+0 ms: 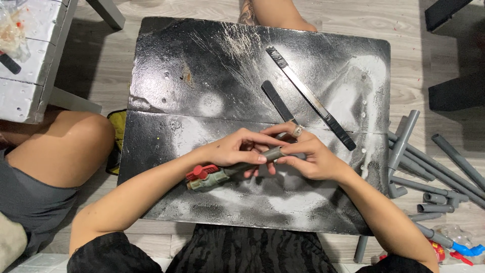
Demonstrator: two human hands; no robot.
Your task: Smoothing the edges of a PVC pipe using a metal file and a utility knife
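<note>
My left hand (235, 147) and right hand (308, 156) both clamp the grey pipe (273, 154). Its red-handled valve (204, 177) sticks out left, over the black board (202, 76).

Both bare forearms angle inward from the lower corners, the left hand (233, 149) and the ringed right hand (308, 154) meeting at centre, fingers (262, 158) curled closed and fingertips touching.

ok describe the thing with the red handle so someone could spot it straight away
Start at the black, paint-speckled board. Near its front edge both hands grip a grey pipe. The valve caps its left end, beside the left hand: the board's only red-handled piece.
</note>
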